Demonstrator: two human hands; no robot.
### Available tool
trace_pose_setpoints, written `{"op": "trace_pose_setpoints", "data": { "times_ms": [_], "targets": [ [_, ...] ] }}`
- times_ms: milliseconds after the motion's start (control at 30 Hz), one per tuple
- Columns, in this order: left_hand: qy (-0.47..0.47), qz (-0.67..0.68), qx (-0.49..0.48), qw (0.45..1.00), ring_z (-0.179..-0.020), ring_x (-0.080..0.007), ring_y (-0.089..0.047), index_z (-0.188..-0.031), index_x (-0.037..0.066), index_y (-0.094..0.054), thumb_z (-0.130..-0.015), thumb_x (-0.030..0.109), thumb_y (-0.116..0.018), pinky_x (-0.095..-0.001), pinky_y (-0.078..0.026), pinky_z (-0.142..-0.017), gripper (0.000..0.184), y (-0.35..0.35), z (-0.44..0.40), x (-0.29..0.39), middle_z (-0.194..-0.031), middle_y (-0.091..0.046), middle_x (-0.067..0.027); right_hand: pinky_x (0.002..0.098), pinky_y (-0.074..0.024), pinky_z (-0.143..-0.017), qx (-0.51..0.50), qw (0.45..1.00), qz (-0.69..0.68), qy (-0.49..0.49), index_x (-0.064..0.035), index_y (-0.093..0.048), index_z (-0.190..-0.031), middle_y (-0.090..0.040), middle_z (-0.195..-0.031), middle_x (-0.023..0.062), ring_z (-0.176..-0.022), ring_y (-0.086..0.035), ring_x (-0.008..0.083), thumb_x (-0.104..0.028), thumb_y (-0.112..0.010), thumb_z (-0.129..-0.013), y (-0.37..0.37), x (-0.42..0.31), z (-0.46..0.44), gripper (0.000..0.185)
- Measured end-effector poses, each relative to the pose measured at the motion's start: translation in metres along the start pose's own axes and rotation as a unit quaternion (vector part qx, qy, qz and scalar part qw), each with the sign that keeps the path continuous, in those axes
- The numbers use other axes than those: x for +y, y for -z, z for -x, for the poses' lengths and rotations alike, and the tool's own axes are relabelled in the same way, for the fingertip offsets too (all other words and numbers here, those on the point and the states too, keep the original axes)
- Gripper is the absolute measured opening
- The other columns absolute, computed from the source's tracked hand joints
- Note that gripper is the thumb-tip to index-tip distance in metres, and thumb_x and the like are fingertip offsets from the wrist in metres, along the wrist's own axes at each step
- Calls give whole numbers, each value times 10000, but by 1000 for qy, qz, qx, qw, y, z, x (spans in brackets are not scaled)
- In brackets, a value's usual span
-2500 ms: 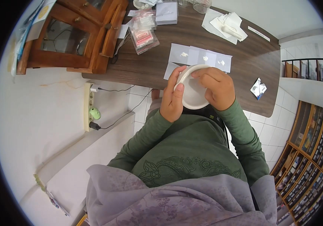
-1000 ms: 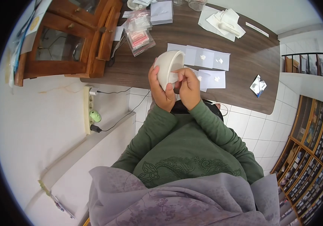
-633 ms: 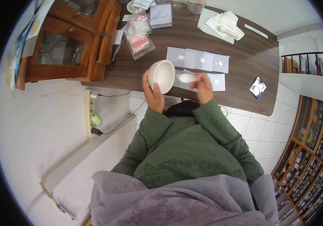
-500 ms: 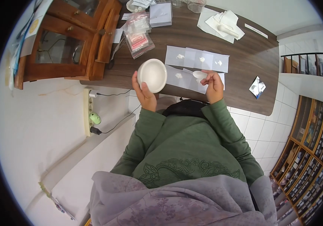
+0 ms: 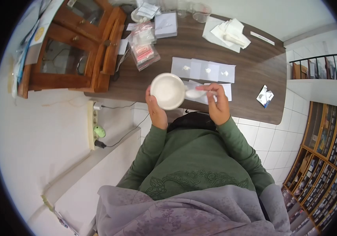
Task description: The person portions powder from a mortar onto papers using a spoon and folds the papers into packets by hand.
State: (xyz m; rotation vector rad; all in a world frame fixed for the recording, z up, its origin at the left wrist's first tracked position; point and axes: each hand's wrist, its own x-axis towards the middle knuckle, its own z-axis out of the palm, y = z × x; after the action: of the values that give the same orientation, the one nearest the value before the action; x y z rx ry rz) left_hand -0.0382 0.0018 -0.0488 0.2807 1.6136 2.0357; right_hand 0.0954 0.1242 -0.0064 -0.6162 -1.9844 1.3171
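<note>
A round white bowl (image 5: pixel 168 91) is gripped at its left side by my left hand (image 5: pixel 156 112), its hollow facing up towards the camera. My right hand (image 5: pixel 218 106) pinches a small white spoon (image 5: pixel 194 93), whose blurred head is close to the bowl's right rim. Behind the hands lies a row of overlapping white papers (image 5: pixel 198 70), each with a small heap of white powder (image 5: pixel 208 70). More papers (image 5: pixel 227 89) lie nearer the table edge, partly covered by the bowl, the spoon and my right hand.
On the dark wooden table (image 5: pixel 255 63) are plastic bags (image 5: pixel 144 55), a paper stack (image 5: pixel 165 25), a white pestle (image 5: pixel 233 39) on tissues, a torn foil sachet (image 5: pixel 264 96) and glass beakers (image 5: pixel 201 13). A wooden cabinet (image 5: pixel 68 59) stands at the left.
The bowl first tilted sideways with my right hand at its opening, then turned to face up. My right hand drew away with the spoon, and now the spoon and bowl are close together again.
</note>
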Motion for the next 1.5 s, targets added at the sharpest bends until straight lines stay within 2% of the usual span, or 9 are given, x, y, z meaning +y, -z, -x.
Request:
{"op": "trace_pose_setpoints", "data": {
  "times_ms": [167,333,467,567,667,867,1000,1267,1500],
  "targets": [
    [171,107,-153,967,-1115,-197,-382,-1255,43,-276,-904,360,-225,-313,-308,-934,475,-39,24,-7,-1224,-374,-116,311,-379,-730,-42,997,63,22,-64,-540,-864,-558,-934,73,-820,-455,259,81,-450,-615,15,-6,8,302],
    [256,126,-245,926,-1156,-209,-353,-1256,50,-278,-900,391,-194,-325,-283,-963,499,-78,36,-3,-1245,-362,-113,383,-251,-929,57,970,235,26,-96,-479,-1077,-320,-1284,176,-1072,-355,351,-34,-541,-610,40,-15,24,474],
    [229,118,-267,929,-1151,-215,-365,-1231,14,-321,-908,351,-174,-339,-284,-965,489,-104,37,-21,-1226,-396,-123,380,-208,-984,80,990,112,18,-28,-230,-1245,-256,-1307,200,-1212,-255,307,-12,-532,-686,63,8,48,636],
    [186,66,-301,933,-1146,-203,-362,-1229,5,-314,-914,320,-181,-321,-270,-969,465,-120,43,-37,-1227,-391,-121,368,-261,-964,244,968,53,-36,-40,-171,-1279,-303,-1283,161,-1175,-311,258,-32,-521,-719,64,-2,55,661],
    [108,38,-348,931,-1133,-184,-323,-1232,19,-267,-920,266,-216,-277,-239,-959,401,-139,54,-53,-1202,-360,-125,299,-292,-945,217,936,-180,-211,-57,-80,-1301,-281,-1265,145,-1152,-323,216,-23,-428,-798,77,30,83,613],
    [124,-178,-504,836,-1092,-331,-431,-1257,-2,-166,-893,296,-337,-343,-335,-896,501,-154,44,-61,-1227,-343,-249,429,-512,-716,216,838,-320,-386,-115,-123,-1253,-331,-1195,192,-1008,-484,340,21,-291,-729,117,61,92,567],
    [2,-172,-479,861,-1103,-329,-420,-1285,45,-144,-870,234,-419,-363,-363,-877,533,-132,27,-46,-1243,-326,-265,466,-520,-682,260,840,-322,-351,-98,-173,-1217,-353,-1186,204,-972,-502,365,45,-263,-698,140,104,75,546],
    [66,-194,-248,947,-1044,-202,-458,-1287,106,-163,-889,361,-323,-342,-345,-844,500,-9,-21,-31,-1198,-432,-107,489,-531,-653,423,817,-186,-346,-24,-162,-1174,-332,-1166,232,-952,-491,394,67,-290,-707,203,159,-39,493],
    [15,-231,-105,967,-1042,-193,-463,-1236,75,-294,-877,213,-396,-305,-365,-845,398,55,-17,-28,-1159,-467,-113,476,-545,-594,488,779,-183,-348,49,-301,-1163,-413,-1104,256,-920,-513,392,63,-313,-714,216,198,-82,449]
  ]
}}
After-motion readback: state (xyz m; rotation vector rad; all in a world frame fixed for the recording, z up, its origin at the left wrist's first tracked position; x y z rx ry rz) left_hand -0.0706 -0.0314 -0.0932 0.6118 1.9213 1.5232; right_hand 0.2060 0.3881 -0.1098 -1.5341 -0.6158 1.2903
